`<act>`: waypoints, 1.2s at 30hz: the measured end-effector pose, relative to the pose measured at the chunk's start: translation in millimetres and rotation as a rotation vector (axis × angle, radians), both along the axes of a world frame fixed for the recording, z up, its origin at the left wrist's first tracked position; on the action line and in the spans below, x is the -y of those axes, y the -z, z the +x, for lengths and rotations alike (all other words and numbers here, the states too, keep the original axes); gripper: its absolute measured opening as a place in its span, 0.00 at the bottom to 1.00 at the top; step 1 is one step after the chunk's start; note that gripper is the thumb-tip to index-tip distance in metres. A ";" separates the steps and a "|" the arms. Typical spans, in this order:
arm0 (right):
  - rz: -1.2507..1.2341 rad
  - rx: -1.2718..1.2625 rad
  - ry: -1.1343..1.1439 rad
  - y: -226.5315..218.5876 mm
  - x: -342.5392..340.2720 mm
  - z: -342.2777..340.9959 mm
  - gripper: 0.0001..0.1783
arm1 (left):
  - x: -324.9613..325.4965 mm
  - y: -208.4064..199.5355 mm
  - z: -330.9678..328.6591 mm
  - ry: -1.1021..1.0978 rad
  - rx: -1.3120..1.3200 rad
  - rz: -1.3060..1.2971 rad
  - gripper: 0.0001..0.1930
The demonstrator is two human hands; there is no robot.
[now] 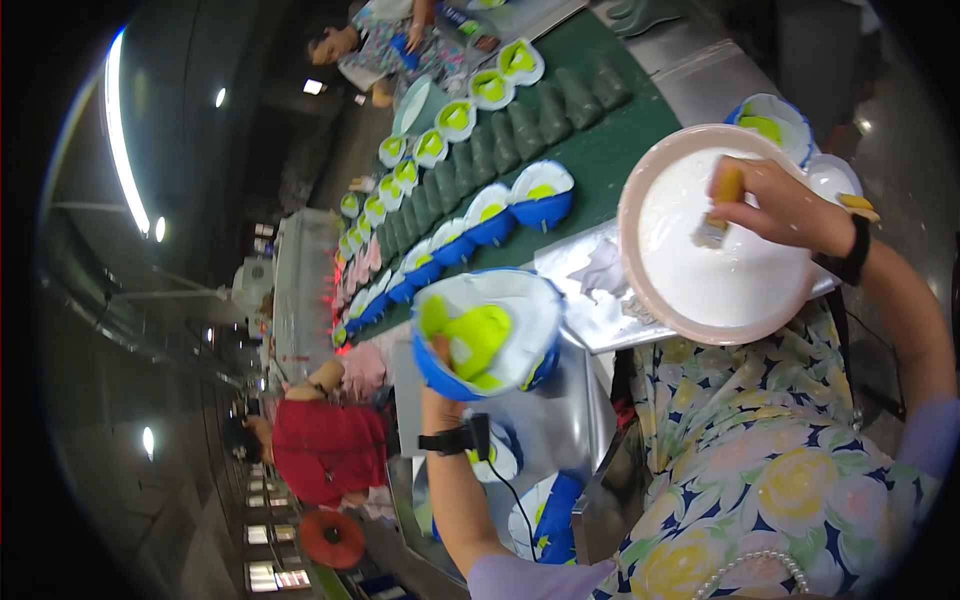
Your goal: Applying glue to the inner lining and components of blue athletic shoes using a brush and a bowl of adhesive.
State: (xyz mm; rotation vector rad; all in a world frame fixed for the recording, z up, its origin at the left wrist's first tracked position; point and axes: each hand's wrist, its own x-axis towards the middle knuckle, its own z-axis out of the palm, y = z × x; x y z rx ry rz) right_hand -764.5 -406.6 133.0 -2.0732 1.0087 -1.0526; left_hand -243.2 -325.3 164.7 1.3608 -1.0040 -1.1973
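My left hand grips a bowl-shaped piece, blue outside with a white lining and lime-green patches inside. Most of those fingers are hidden by the piece, which is slightly blurred. Over a pale pink basin of white liquid, my right hand is closed round the yellow handle of a brush. The bristles point down at the liquid's surface; whether they touch it I cannot tell.
A row of similar blue-and-white pieces runs along the green table, beside dark green shapes. Another piece sits behind the basin. One person in red is at left; another is across the table.
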 end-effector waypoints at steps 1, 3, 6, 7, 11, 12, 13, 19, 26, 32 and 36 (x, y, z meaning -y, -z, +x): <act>-0.076 -0.014 -0.001 -4.1 5.9 -0.1 0.11 | 11.5 12.6 -23.1 0.061 -0.041 0.069 0.23; -0.138 0.032 -0.012 -14.4 14.1 3.1 0.13 | 26.1 29.5 -70.2 0.173 -0.058 0.148 0.21; -0.135 0.212 -0.142 -31.6 18.2 9.2 0.16 | 48.5 35.7 -134.3 0.397 -0.077 0.162 0.22; -0.105 0.181 -0.093 -36.6 18.2 9.4 0.16 | 52.4 33.9 -151.4 0.429 -0.071 0.179 0.22; -0.110 0.071 -0.003 -45.0 18.1 -1.8 0.15 | 57.4 25.8 -195.6 0.405 -0.212 0.033 0.24; -0.058 0.007 0.091 -43.7 18.7 -5.3 0.17 | 57.3 26.1 -201.1 0.390 -0.260 -0.064 0.24; -0.046 -0.011 0.176 -40.5 16.7 -8.6 0.19 | 56.7 28.1 -205.6 0.348 -0.248 -0.090 0.23; 0.144 0.143 0.340 -8.4 5.4 5.8 0.25 | 46.9 57.6 -211.8 0.117 -0.174 -0.222 0.20; 0.451 0.361 0.286 7.1 -11.0 25.9 0.25 | 43.3 79.5 -202.8 -0.038 0.381 -0.609 0.20; 0.524 0.391 0.195 -3.4 -28.1 35.9 0.24 | 48.2 76.1 -200.0 -0.008 0.459 -0.799 0.27; 0.359 0.399 0.222 -12.7 -30.0 23.6 0.22 | 58.6 77.0 -189.4 -0.038 0.289 -0.580 0.23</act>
